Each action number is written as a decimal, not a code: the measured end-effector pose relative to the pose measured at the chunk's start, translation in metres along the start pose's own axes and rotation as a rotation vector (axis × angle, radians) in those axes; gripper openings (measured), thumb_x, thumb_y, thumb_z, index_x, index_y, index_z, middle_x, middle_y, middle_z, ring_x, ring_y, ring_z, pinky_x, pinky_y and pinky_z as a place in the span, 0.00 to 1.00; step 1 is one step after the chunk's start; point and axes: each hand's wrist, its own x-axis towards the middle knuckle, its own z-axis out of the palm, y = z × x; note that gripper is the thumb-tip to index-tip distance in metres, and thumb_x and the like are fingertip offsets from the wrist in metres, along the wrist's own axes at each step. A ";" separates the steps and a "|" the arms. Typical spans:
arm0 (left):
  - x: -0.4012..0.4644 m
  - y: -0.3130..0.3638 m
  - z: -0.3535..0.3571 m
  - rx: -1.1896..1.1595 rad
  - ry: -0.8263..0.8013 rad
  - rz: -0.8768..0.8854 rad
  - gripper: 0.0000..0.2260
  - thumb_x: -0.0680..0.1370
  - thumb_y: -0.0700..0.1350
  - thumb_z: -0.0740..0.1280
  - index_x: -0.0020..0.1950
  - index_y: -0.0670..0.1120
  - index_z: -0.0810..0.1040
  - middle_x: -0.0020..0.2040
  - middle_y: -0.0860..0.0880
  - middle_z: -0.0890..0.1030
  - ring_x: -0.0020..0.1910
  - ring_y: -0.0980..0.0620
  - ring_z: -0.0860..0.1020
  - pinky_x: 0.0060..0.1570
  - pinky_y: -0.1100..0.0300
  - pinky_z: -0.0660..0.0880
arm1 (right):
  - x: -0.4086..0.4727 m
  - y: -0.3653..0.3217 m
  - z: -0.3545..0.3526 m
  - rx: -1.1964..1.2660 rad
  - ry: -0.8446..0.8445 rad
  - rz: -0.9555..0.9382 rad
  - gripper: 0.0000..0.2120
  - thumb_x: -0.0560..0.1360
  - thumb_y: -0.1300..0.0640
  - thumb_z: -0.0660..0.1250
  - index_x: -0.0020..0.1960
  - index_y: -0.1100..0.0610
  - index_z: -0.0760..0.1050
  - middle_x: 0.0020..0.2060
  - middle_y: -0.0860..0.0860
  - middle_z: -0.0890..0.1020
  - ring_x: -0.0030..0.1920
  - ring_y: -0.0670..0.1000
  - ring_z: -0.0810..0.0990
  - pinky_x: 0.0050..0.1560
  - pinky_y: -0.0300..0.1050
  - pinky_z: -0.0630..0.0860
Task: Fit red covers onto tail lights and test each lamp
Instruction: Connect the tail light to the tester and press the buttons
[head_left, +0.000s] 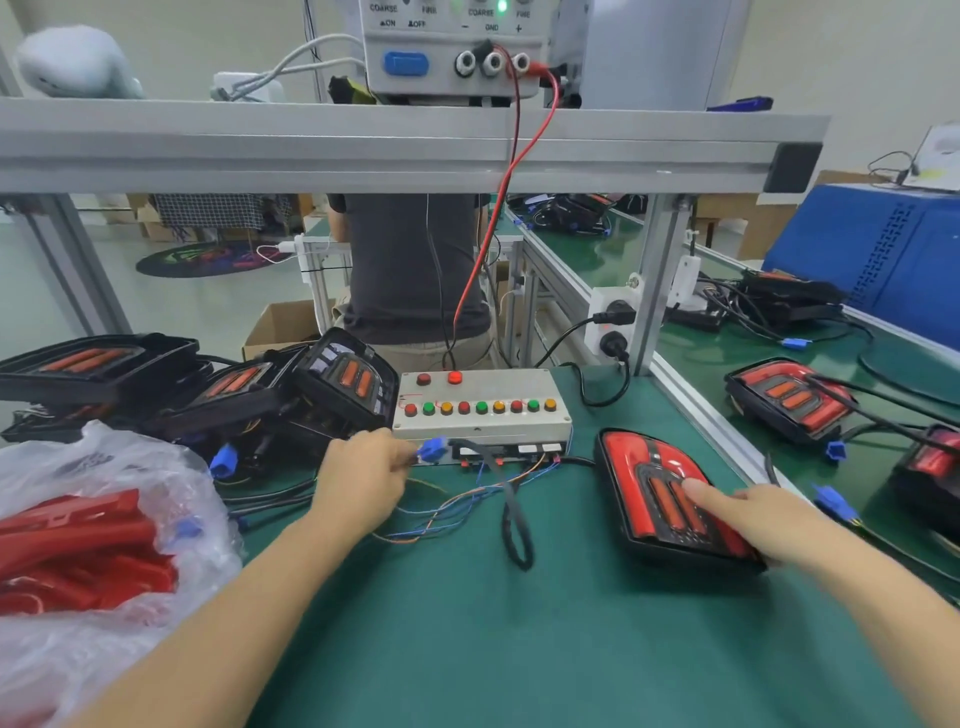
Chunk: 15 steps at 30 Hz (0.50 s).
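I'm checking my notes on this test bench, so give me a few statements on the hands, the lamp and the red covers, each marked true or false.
1. The left hand pinches a blue connector in front of the test box. True.
2. The right hand rests on the tail light with a red cover. True.
3. The red covers lie in a cardboard box. False: in a clear plastic bag.
4. The mat is blue. False: green.

Single head-worn view, wide-angle, looking forward and down along both forearms onto the green bench mat. Near field: left hand, right hand. Mid field: test box. Aluminium shelf rail crosses the upper frame; edges bow outward.
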 end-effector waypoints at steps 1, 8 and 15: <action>-0.001 -0.003 0.001 0.107 -0.005 0.007 0.10 0.79 0.46 0.62 0.54 0.56 0.81 0.51 0.51 0.78 0.55 0.47 0.75 0.50 0.56 0.68 | 0.001 0.004 0.003 0.101 -0.008 0.006 0.33 0.72 0.32 0.63 0.43 0.65 0.77 0.40 0.61 0.81 0.36 0.55 0.76 0.36 0.41 0.70; -0.003 -0.001 0.004 -0.136 -0.075 0.074 0.05 0.77 0.43 0.65 0.50 0.43 0.80 0.44 0.49 0.77 0.47 0.46 0.75 0.48 0.54 0.71 | 0.002 0.004 0.010 0.858 -0.230 0.094 0.22 0.62 0.53 0.76 0.53 0.62 0.80 0.44 0.61 0.86 0.46 0.60 0.84 0.60 0.56 0.76; -0.011 0.036 0.001 0.060 0.183 0.503 0.30 0.69 0.33 0.68 0.71 0.46 0.70 0.60 0.49 0.78 0.58 0.46 0.76 0.58 0.53 0.69 | 0.014 0.009 0.001 1.485 0.161 -0.017 0.14 0.76 0.57 0.68 0.61 0.55 0.74 0.41 0.49 0.86 0.42 0.47 0.84 0.46 0.52 0.81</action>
